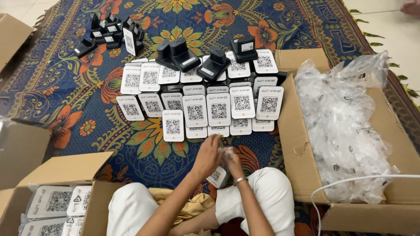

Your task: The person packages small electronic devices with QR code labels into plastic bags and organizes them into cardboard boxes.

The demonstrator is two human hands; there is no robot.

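My left hand (207,155) and my right hand (231,158) meet in front of my knees, blurred by motion. Together they grip a small white code-printed stand device (217,176) still partly in a clear plastic wrapper (226,152). Just beyond my hands, several identical white stand devices (195,111) stand in rows on the patterned rug (65,87). Black bases (183,55) of the same devices lie behind the rows.
An open cardboard box (302,144) at my right is filled with crumpled clear plastic wrappers (345,126). Another open box (61,168) at my left holds wrapped devices (52,202). More black bases (109,32) sit far left. A white cable (350,180) crosses the right box.
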